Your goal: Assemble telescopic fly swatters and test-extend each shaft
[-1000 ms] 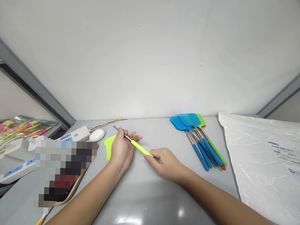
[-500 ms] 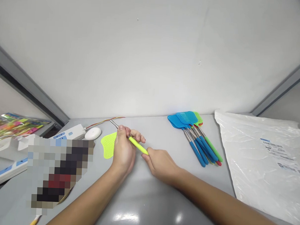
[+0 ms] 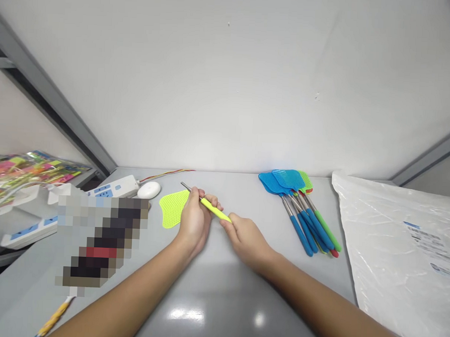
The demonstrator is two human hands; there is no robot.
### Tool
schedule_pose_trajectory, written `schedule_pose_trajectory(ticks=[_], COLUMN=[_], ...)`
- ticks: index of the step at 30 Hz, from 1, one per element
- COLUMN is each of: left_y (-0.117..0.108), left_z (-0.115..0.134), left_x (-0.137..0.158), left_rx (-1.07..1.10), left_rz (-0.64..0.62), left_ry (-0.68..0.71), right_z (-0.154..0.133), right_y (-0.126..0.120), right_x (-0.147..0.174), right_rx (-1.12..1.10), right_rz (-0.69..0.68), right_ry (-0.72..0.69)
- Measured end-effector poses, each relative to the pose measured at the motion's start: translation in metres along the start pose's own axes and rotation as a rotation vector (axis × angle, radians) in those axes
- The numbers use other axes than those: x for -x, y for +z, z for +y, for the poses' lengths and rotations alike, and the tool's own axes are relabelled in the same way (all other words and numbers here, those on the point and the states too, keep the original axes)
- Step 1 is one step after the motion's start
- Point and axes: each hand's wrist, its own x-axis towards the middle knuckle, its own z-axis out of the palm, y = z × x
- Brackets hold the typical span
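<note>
Both of my hands are on a fly swatter handle with a metal rod and a yellow-green grip (image 3: 216, 209). My left hand (image 3: 197, 214) is closed around the metal rod near the top of the grip, and the rod's tip (image 3: 185, 186) sticks out past the thumb. The end of the grip is held in my right hand (image 3: 244, 236). Beside the left hand, a yellow-green perforated swatter head (image 3: 173, 208) lies on the table, partly hidden by that hand; no join to the rod shows.
Several fly swatters (image 3: 301, 219), mostly blue, lie in a pile on the right. Beyond them is a white plastic mailer bag (image 3: 396, 245). At left are a power strip (image 3: 114, 187), a round white object (image 3: 149, 189), a blurred-out item (image 3: 110, 243) and colourful packets (image 3: 42, 168).
The view has shifted, so the table things sit a little farther right. Both hands keep their hold on the handle, and more of the yellow-green head shows beside the left hand.
</note>
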Motion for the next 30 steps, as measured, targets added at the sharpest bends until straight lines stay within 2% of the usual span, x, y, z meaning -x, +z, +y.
schedule_pose_trajectory(ticks=[3, 7, 10, 15, 17, 20, 25, 30], left_y=[-0.003, -0.004, -0.006, -0.007, -0.007, -0.006, -0.003, 0.0], left_z=[0.001, 0.003, 0.005, 0.005, 0.004, 0.003, 0.005, 0.006], left_x=[0.0, 0.0, -0.002, -0.005, -0.004, -0.002, 0.002, 0.009], left_rx=[0.001, -0.061, -0.149, -0.252, -0.299, -0.419, -0.659, -0.803], left_rz=[-0.019, 0.003, 0.002, -0.024, -0.059, -0.176, -0.302, -0.398], left_ry=[-0.008, 0.015, 0.029, 0.055, 0.041, -0.01, -0.072, -0.004], right_z=[0.004, 0.006, 0.008, 0.011, 0.011, 0.01, 0.008, 0.005], right_y=[-0.003, -0.008, -0.01, -0.01, -0.01, -0.013, -0.023, -0.023], right_x=[-0.001, -0.001, 0.0, 0.001, 0.001, 0.0, 0.002, 0.004], right_rx=[-0.134, -0.212, -0.199, -0.112, -0.077, -0.069, -0.002, 0.13], right_rz=[0.067, 0.073, 0.089, 0.095, 0.092, 0.066, -0.059, -0.089], right_ry=[0.017, -0.028, -0.059, -0.033, -0.031, -0.011, -0.055, -0.075])
